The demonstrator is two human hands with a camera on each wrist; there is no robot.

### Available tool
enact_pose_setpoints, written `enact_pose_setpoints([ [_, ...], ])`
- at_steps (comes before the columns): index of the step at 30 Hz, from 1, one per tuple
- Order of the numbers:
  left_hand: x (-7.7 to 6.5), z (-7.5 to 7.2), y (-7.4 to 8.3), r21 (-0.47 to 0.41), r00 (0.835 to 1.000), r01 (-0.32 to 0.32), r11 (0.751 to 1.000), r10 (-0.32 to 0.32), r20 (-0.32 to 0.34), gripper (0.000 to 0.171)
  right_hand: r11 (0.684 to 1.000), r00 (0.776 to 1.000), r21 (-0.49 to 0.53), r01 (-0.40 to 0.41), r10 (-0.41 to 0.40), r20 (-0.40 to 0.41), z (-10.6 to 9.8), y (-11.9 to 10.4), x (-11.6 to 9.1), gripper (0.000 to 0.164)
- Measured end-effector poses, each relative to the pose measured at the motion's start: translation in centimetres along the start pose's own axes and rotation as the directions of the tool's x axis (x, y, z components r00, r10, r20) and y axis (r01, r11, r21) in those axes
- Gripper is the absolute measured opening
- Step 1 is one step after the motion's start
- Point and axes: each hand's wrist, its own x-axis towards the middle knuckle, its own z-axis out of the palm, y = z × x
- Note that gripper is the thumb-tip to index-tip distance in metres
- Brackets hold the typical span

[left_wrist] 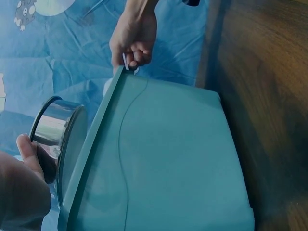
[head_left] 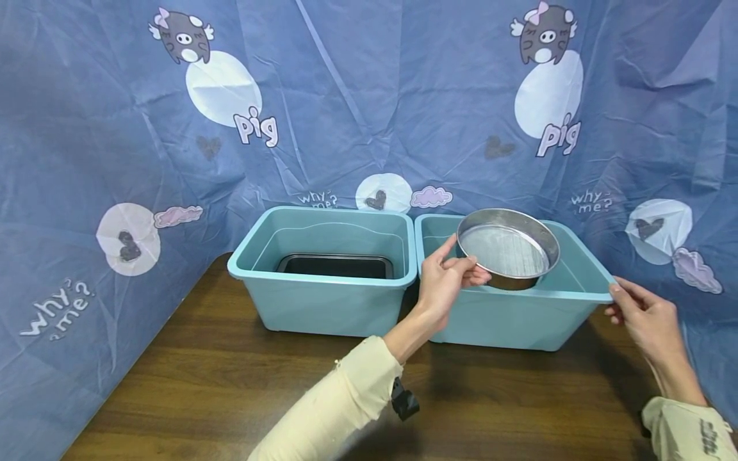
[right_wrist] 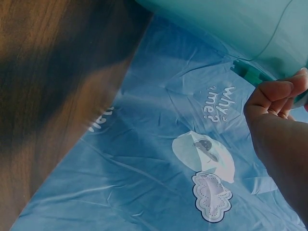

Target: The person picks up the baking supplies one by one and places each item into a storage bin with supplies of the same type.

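Observation:
My left hand (head_left: 442, 280) pinches the near-left side of a round metal sieve (head_left: 507, 250) with a fine mesh bottom. The sieve is tilted over the right-hand blue-green plastic bin (head_left: 507, 320) and overlaps its front rim in the head view. From the left wrist, the sieve's shiny side wall (left_wrist: 50, 125) shows beside the bin's rim, with the left thumb against it. My right hand (head_left: 651, 317) grips that bin's right end at the rim, fingers curled underneath. In the right wrist view this hand (right_wrist: 281, 108) is partly cut off by the frame.
A second blue-green bin (head_left: 323, 307) stands close on the left, with a black-rimmed dark tray (head_left: 337, 257) inside. Both bins rest on a brown wooden table (head_left: 230, 384). Behind and beside them hangs a blue printed cloth (head_left: 346, 96).

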Motion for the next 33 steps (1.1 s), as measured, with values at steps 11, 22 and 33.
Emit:
enact_pose_setpoints([
  [11,0.7,-0.1,0.2,-0.032,0.999,0.009,0.999,-0.010,-0.045,0.066,1.000,1.000,-0.012,-0.009,0.009,0.002,0.0,-0.1,0.0,0.043],
  [22,1.5,-0.4,0.9,-0.007,0.997,0.037,0.999,-0.037,-0.063,0.067,1.000,1.000,0.017,-0.011,0.011,0.003,0.0,0.0,0.0,0.043],
  [33,2.4,-0.3,0.9,-0.029,0.993,0.030,0.999,-0.033,-0.112,0.069,1.000,1.000,-0.016,-0.015,0.015,-0.004,0.0,-0.1,0.0,0.042],
])
